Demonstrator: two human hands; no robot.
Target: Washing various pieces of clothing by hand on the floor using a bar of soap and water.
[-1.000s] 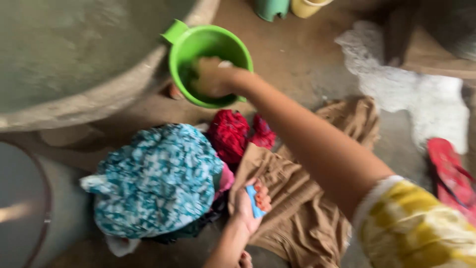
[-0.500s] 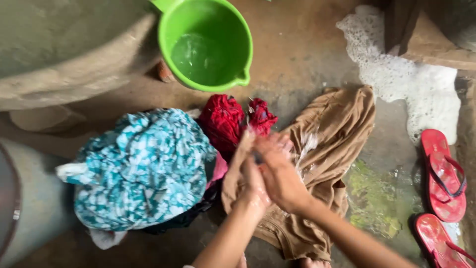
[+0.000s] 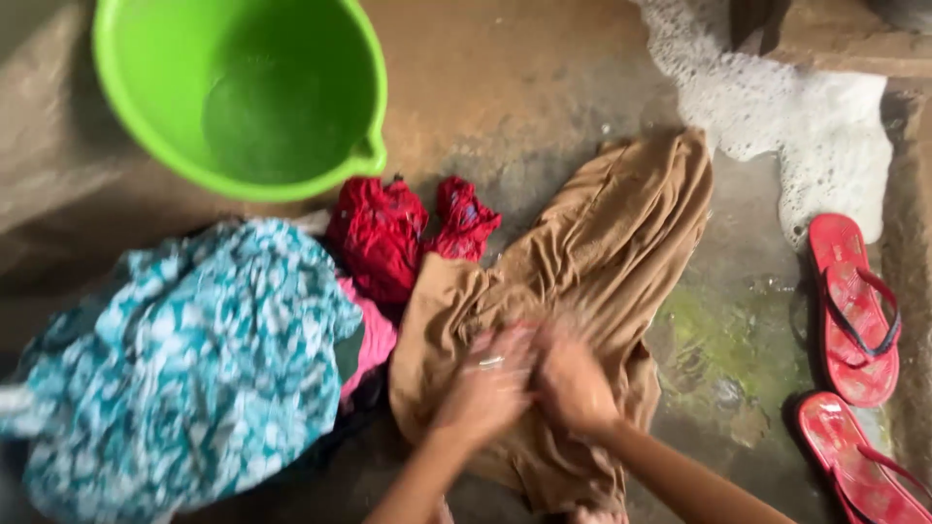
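Fingers of both the left hand (image 3: pixel 482 383) and right hand (image 3: pixel 573 388) press, curled and blurred, on the brown garment (image 3: pixel 602 262).

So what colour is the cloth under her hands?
The cloth is light brown, a plain tan; the head view shows it.

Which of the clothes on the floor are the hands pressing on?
The brown garment, spread flat; both the left hand and right hand press on it. The teal patterned bundle and red cloth lie untouched.

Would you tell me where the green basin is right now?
In the head view the green basin sits at the upper left on the wet floor, just above the red cloth.
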